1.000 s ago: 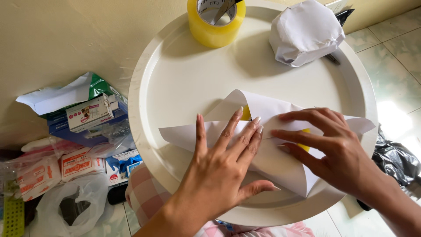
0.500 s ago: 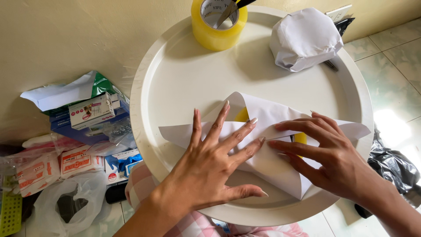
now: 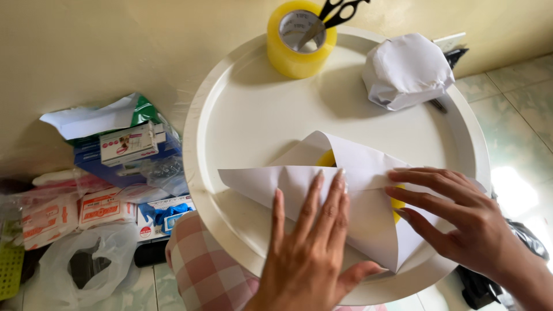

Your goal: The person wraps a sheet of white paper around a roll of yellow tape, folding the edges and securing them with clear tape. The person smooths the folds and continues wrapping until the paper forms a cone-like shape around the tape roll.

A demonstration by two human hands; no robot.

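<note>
Mid-wrap: my left hand [image 3: 311, 253] lies flat, fingers spread, pressing the white paper sheet [image 3: 345, 196] over a yellow object [image 3: 328, 159] at the front of the round white tray [image 3: 242, 115]. My right hand [image 3: 461, 222], fingers extended & loosely together, holds the right-side fold. Next, I'd say, calls for creasing tight w/o letting the flaps spring; the tape roll [image 3: 299, 43] w/ scissors [image 3: 334, 14] sits at the far rim.

Soft daylight, sharp focus, floor glare right.

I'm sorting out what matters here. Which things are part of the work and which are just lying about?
In use: left hand, right hand, white paper, yellow thing under it, tray.

Lying about: tape roll, scissors, wrapped bundle, boxes, bags.
</note>
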